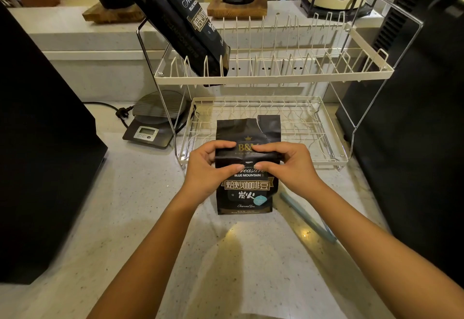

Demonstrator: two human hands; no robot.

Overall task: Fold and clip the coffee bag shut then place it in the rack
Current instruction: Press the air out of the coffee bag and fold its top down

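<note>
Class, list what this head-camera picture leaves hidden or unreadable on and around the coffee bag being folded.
- Coffee bag: logo lettering, partly covered by left hand and right hand.
- Second bag in rack: top cut off by the frame edge.
- Blue clip: shape blurred.
- Scale display: too small.

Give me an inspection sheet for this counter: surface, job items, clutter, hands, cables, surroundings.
Surface: pale speckled counter, no spills seen.
Job's things: coffee bag upright on the counter, top torn and being creased; light blue clip lying right of it; two-tier wire rack behind, with a second bag leaning in its upper tier.
Clutter: digital scale left of the rack.
Grippers: left hand and right hand both pinch the bag's upper part.
Cables: black cord and plug by the scale.
Surroundings: dark appliances on both sides; wooden bases on the back ledge.
</note>
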